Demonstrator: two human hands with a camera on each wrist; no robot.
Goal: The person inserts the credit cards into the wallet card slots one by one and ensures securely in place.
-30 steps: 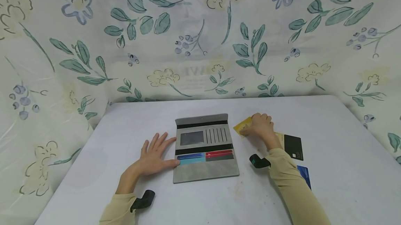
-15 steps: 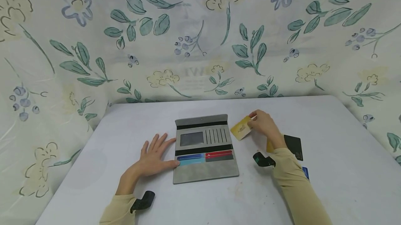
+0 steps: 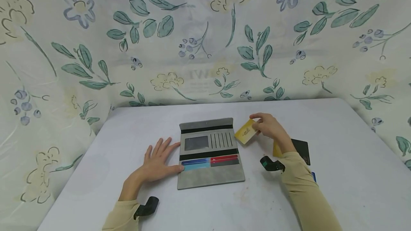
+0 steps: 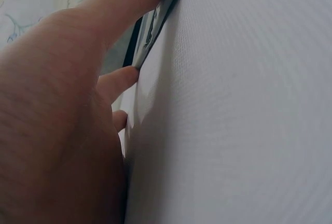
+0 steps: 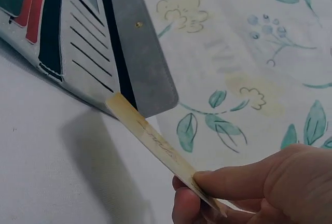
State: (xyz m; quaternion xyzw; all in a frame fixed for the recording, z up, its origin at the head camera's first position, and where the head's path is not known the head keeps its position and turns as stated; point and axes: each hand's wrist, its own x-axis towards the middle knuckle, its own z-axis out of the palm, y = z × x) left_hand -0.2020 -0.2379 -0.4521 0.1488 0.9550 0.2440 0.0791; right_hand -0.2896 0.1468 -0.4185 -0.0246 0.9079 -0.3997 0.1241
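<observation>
Right, your right hand [image 3: 271,127] has a yellow card [image 3: 245,133] clamped between thumb and fingers at its far-right end. Card is tilted, print visible, free end pointing at the wallet [image 3: 210,177]. Leading corner sits right by the wallet's right edge; in your right wrist view it overlaps that edge, but I can't tell if it's touching. A shadow [image 5: 104,164] falls on the table [image 3: 102,159] beside the wallet.

Wallet lies unfolded in front of you, top flap [image 3: 206,123] at the far end with a gold snap [image 5: 139,25] on it. Below that: dark window [image 3: 196,143] on the left, a row of slits [image 3: 221,139] on the right. Lower slots hold blue cards [image 3: 194,160] and a light blue card [image 3: 196,166] on the left, red cards [image 3: 224,158] and a dark card [image 3: 224,163] on the right.

Your left hand [image 3: 157,165] is at the wallet's left edge: fingers straight and spread, thumb tip on the edge near the light blue card, index fingertip touching higher up.

By your right forearm: second yellow card [image 3: 277,149] partly under the wrist, black card [image 3: 302,149] just right of it, and a blue card [image 3: 313,176] mostly hidden by your sleeve [image 3: 305,188].
</observation>
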